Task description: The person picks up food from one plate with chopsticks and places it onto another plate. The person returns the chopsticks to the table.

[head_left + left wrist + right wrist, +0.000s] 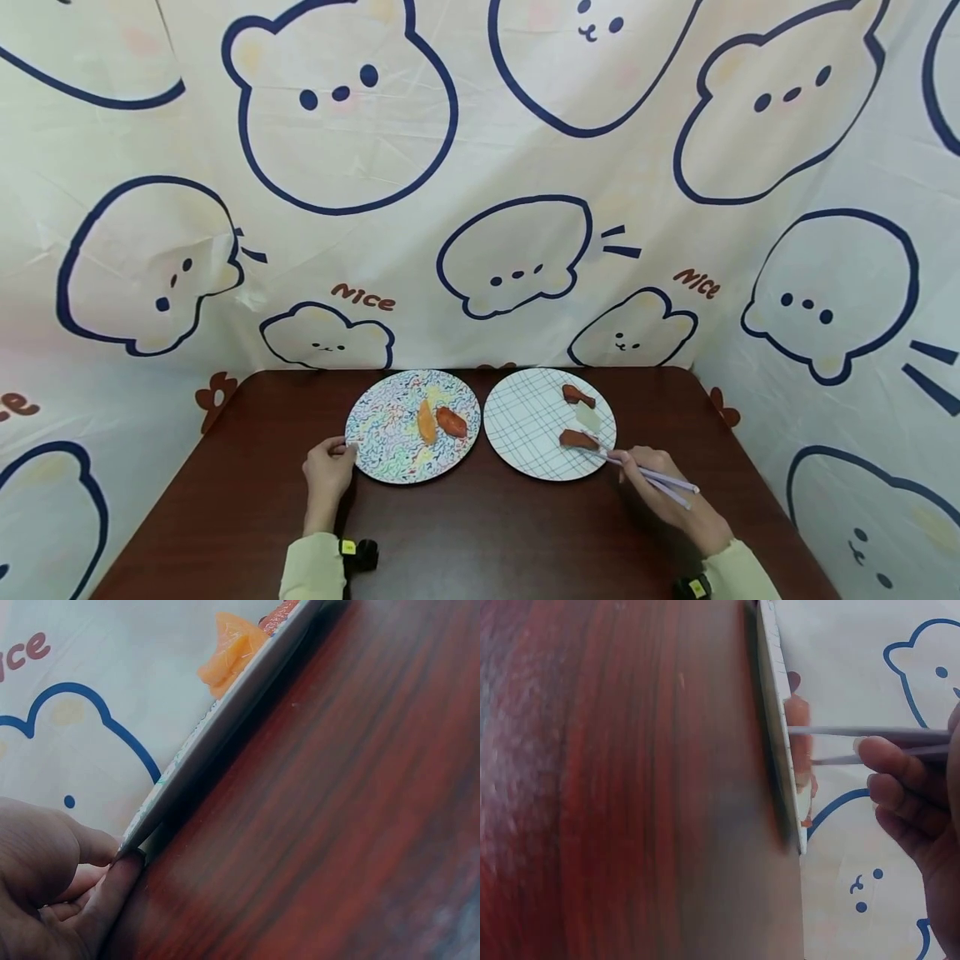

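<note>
My left hand (328, 477) pinches the left rim of a plate with a colourful squiggle pattern (386, 429); in the left wrist view the thumb (120, 889) lies under the edge. On that plate sit an orange wedge-shaped food piece (427, 422) and a glossy reddish-brown meat piece (452, 422). My right hand (663, 492) holds pale purple chopsticks (652, 477). Their tips are at a brown meat piece (578, 439) near the front of a white grid-patterned plate (521, 421). Behind that piece are a pale green slice (588, 417) and a small drumstick (577, 396).
Both plates stand side by side at the far edge of a dark brown wooden table (480, 533). A cloth printed with cartoon bears (517, 258) hangs behind and at the sides. Each wrist wears a dark camera, the left camera (366, 555) showing fully.
</note>
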Available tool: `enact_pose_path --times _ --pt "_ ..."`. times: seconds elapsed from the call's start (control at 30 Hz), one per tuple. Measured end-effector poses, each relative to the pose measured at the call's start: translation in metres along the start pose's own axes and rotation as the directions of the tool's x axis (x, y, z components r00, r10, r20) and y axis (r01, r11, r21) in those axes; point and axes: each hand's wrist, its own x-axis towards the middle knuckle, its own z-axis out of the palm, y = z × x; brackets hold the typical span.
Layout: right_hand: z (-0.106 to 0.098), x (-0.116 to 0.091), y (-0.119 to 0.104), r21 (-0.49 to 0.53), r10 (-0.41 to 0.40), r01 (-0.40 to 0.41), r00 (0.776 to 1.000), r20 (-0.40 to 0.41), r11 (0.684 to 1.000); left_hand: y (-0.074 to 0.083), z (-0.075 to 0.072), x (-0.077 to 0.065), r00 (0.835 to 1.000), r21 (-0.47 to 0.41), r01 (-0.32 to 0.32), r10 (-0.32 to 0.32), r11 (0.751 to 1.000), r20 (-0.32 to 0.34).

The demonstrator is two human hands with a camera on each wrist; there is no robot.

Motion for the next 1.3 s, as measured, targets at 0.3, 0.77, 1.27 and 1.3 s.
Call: enact_pose_path --times 0.3,0.77,1.27,1.3 --pt "0.005 0.005 -0.002 -0.031 0.119 -0.118 0.992 0.038 0.993 0.001 0.000 -0.001 1.000 0.000 0.015 -0.015 1.000 0.005" --pt "0.014 0.002 0.010 0.092 0.128 -0.126 0.992 -0.013 0.988 -0.001 0.001 0.000 1.000 -0.002 0.007 -0.007 1.000 -0.002" --pt "0.018 0.010 -0.005 0.010 0.051 -0.051 0.999 0.014 0.999 0.001 -0.002 -0.001 1.000 -0.011 0.016 -0.016 1.000 0.002" --pt "0.018 0.011 -0.005 0.013 0.058 -0.058 0.998 0.010 0.998 0.001 -0.002 -0.002 1.000 -0.012 0.015 -0.015 1.000 0.004"
